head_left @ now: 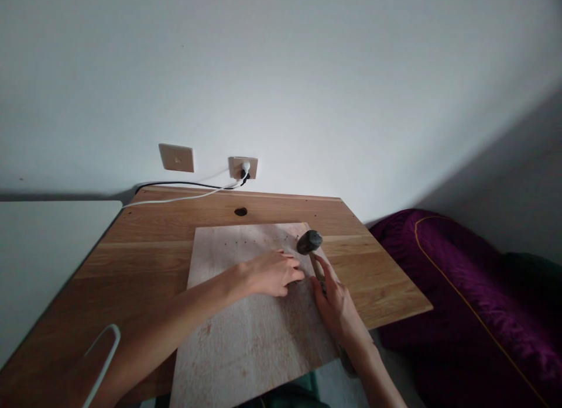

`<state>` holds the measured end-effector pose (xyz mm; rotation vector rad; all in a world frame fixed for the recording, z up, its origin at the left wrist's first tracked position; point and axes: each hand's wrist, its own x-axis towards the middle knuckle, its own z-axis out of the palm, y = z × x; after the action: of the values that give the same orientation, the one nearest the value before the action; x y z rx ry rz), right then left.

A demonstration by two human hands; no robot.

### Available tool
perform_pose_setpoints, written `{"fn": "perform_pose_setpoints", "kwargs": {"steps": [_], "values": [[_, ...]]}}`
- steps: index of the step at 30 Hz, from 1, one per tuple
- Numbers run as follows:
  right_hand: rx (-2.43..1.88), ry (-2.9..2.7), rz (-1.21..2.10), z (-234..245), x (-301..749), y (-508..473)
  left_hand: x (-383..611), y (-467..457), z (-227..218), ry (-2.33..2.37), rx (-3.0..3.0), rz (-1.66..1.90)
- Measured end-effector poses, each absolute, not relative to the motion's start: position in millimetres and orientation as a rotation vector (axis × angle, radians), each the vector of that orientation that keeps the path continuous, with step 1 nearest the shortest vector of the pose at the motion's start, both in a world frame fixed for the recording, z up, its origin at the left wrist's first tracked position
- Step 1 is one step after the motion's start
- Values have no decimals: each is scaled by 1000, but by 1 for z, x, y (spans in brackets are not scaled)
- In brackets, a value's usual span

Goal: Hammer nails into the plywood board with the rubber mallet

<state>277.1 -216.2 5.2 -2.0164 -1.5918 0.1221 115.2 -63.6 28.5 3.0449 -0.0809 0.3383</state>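
A pale plywood board [246, 326] lies on the wooden desk, its near edge overhanging the front. Along its far part runs a row of small nails [254, 242], several of them standing up toward the right end. My left hand [276, 272] rests over the board's right half with fingers bent together and pointing down; whatever they pinch, if anything, is hidden beneath them. Close on its right, my right hand [336, 302] grips the wooden handle of a hammer [309, 242]. The dark hammer head is near the right-end nails; I cannot tell whether it touches one.
The wooden desk [381, 273] stands against a white wall, with a cable hole [240, 211] at the back. White and black cables run to a wall socket [250, 168]. A white panel [48, 261] is at left, a white curved rod [108, 355] lower left, purple fabric [439, 314] at right.
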Motion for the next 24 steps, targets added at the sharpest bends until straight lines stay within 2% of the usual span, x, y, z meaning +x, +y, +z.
{"fn": "perform_pose_setpoints", "kwargs": {"steps": [12,24], "values": [[-1980,-1607,102,-2,282,-216,117,-68,32,-41,3097,209],[-1996,-1585,120,3,278,-216,115,-63,28,-20,3024,318]]}}
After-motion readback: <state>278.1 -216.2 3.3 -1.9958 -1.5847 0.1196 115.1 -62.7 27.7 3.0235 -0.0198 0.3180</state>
